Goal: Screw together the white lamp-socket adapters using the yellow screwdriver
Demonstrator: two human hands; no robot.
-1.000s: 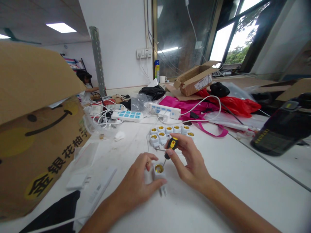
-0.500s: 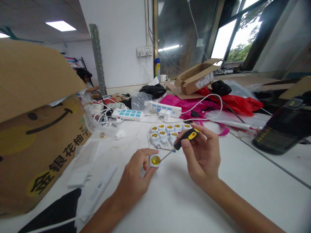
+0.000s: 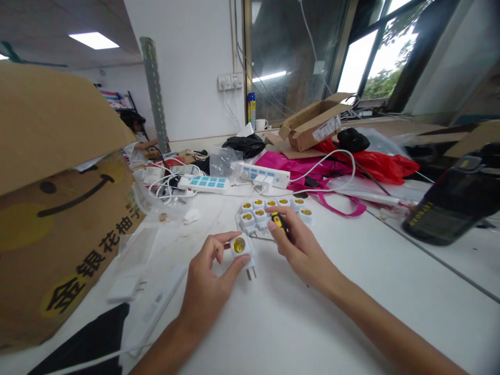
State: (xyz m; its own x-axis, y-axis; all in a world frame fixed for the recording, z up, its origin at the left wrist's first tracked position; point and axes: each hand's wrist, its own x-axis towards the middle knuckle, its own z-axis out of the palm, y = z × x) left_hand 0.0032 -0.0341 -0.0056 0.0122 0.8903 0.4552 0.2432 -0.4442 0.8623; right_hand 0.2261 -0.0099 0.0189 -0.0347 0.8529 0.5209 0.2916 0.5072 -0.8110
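A white plug-in lamp socket (image 3: 244, 254) with a gold-coloured inside is pinched between the thumb and fingers of my left hand (image 3: 211, 278). It is tilted, so its metal prongs point down toward the table. My right hand (image 3: 302, 250) grips a screwdriver (image 3: 278, 223) by its black and yellow handle, apart from the held socket; the shaft does not show clearly. Just beyond both hands, several more lamp sockets (image 3: 259, 215) of the same kind stand in rows, partly covered by my right hand.
To the left stands a large cardboard box (image 3: 89, 224). White power strips (image 3: 205, 183) with tangled cables lie farther back. A dark bottle (image 3: 449, 203) is on the right. Pink cloth, red plastic and an opened carton (image 3: 312, 127) fill the back. A person sits far left.
The screwdriver has come away from the socket, and my right hand has moved left and forward to the rows. My left hand has tilted the socket, bringing its prongs into view.
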